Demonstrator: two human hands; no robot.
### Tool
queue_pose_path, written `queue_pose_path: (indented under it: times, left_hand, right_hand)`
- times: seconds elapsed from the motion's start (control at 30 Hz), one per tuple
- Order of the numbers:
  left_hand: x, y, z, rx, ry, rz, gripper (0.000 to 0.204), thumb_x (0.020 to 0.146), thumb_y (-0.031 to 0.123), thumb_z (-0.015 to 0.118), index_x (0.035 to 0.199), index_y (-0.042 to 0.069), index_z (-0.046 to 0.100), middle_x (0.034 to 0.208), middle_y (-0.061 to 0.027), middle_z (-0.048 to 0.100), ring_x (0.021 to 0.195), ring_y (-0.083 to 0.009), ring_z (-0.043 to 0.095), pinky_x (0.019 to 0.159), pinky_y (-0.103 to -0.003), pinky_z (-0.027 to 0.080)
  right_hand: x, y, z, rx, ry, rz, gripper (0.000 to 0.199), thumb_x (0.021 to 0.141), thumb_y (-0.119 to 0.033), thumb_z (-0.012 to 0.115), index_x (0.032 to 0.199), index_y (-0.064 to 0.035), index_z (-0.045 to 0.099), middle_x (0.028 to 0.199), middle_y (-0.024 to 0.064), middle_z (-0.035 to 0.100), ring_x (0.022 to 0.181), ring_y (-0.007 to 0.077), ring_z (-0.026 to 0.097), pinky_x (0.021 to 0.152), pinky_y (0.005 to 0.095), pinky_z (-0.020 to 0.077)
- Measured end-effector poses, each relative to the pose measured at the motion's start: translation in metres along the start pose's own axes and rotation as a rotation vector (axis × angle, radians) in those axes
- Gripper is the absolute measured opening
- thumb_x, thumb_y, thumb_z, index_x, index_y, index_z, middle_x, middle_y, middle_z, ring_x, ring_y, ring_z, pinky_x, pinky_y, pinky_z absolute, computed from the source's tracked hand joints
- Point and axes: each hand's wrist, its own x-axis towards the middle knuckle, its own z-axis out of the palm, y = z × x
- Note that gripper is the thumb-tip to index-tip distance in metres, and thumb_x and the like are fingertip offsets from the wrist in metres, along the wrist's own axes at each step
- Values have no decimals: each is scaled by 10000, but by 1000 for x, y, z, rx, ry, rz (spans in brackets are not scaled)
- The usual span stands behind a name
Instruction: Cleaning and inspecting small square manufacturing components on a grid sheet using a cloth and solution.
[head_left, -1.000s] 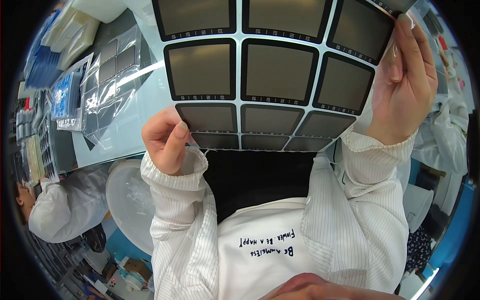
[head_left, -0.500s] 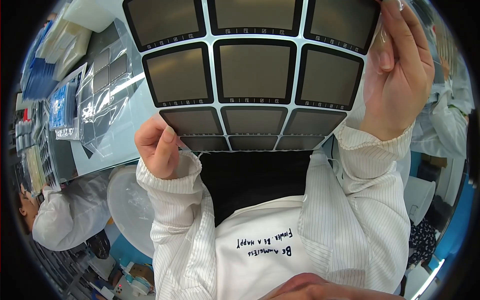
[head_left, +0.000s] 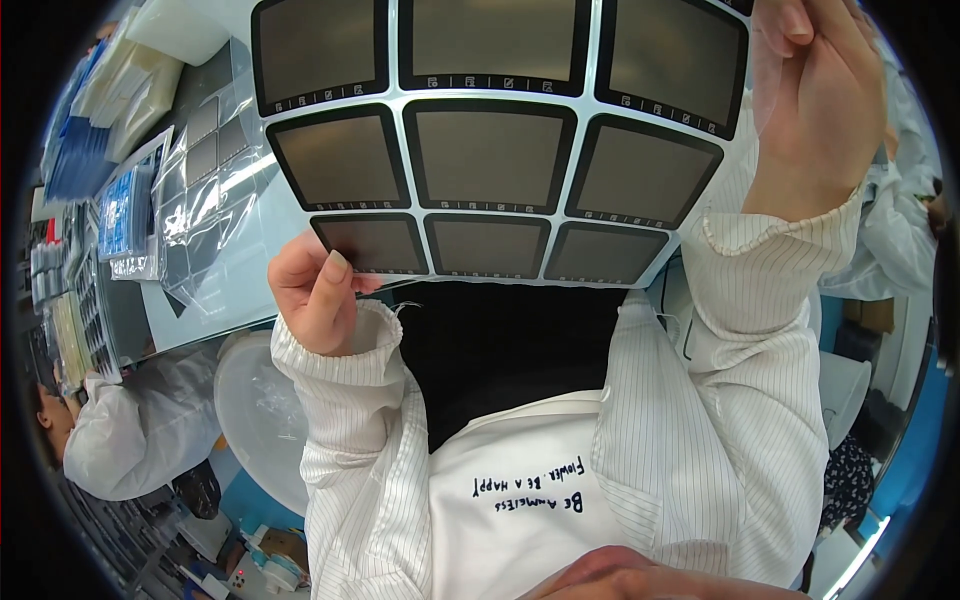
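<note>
A thin, pale sheet (head_left: 412,170) carrying rows of dark grey rectangular screen panels with black borders is held up in front of my chest. Small symbols run along the panels' lower borders. My left hand (head_left: 315,290) is closed on the sheet's lower left corner, its thumb on the near face. At the upper right edge, my right hand (head_left: 822,110) grips the sheet with bent fingers; some fingertips are cut off at the top of the picture. The sheet's far end also lies beyond the upper edge.
On the glass-topped table (head_left: 210,300) at left lie a clear-wrapped panel sheet (head_left: 205,155), blue packets (head_left: 125,215) and a stack of plastic sleeves (head_left: 120,95). A whitish round tub (head_left: 262,420) stands below the table edge. A person in white (head_left: 145,430) works at far left.
My right hand has moved outward to the right, and the sheet has tilted with it. Fewer panel rows show at its lower end. The left hand has hardly moved.
</note>
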Motion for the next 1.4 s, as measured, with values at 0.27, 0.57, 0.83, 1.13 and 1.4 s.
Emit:
queue_pose_path:
  times: [0.27, 0.57, 0.83, 1.13, 1.4]
  left_hand:
    - [7, -1, -5, 53, -136, 91, 304, 890, 107, 566, 608, 27, 485, 626, -97, 593, 516, -141, 521, 495, -255, 390]
    - [11, 2, 1, 125, -179, 160, 312, 850, 120, 618, 582, 28, 488, 606, -98, 584, 510, -143, 508, 493, -254, 381]
    - [11, 5, 4, 119, -194, 105, 288, 820, 126, 661, 589, -5, 549, 637, -107, 598, 521, -148, 533, 493, -249, 398]
    - [12, 5, 4, 73, -245, 92, 254, 806, 65, 686, 604, -11, 551, 662, -112, 608, 550, -154, 563, 508, -254, 418]
    - [14, 5, 4, 127, -272, 142, 210, 820, 88, 684, 660, -19, 602, 666, -107, 618, 554, -147, 559, 518, -246, 419]
  right_hand:
    - [0, -1, 2, -91, 20, -36, 235, 929, -32, 536, 1126, 79, 601, 768, 60, 645, 485, 33, 442, 415, 152, 324]
    - [-2, 1, -5, -60, -9, -35, 228, 943, -42, 526, 1131, 60, 606, 716, 41, 623, 463, 29, 416, 405, 145, 307]
    - [-3, 5, -10, -77, -65, -81, 205, 961, -67, 522, 1100, 40, 627, 601, -4, 542, 443, 14, 374, 408, 141, 292]
    - [27, 13, -77, -35, -234, -51, 328, 989, -68, 432, 1235, 126, 526, 1116, 189, 639, 600, 89, 417, 577, 164, 367]
    - [16, 9, -54, 30, -595, -155, 337, 994, -52, 393, 1227, 160, 511, 1012, 143, 620, 620, 103, 411, 589, 186, 345]
